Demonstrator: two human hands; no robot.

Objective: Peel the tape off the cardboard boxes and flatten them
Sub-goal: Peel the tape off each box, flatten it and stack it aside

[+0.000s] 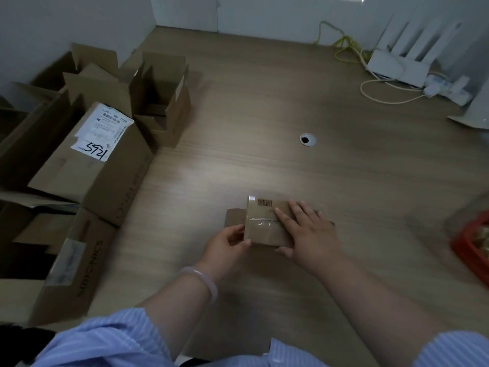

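A small cardboard box (264, 223) lay near the middle of the surface's (264, 102) near edge, already pressed low but not fully flat. Clear tape (260, 221) crossed its top, so the peeling on this one looked unfinished. The left hand (227, 245) pinched the box's left end, fingers (239, 230) closed on the cardboard beside a loose flap (234, 217). The right hand (309, 231) lay open on top, palm down and fingers spread, holding the box against the surface rather than gripping it.

Along the left edge stood several larger boxes: an open upright box (161, 102) toward the far left corner, a labelled box (87, 160), and a printed box (74, 263) nearer. All looked unflattened, so most of the task seemed left.
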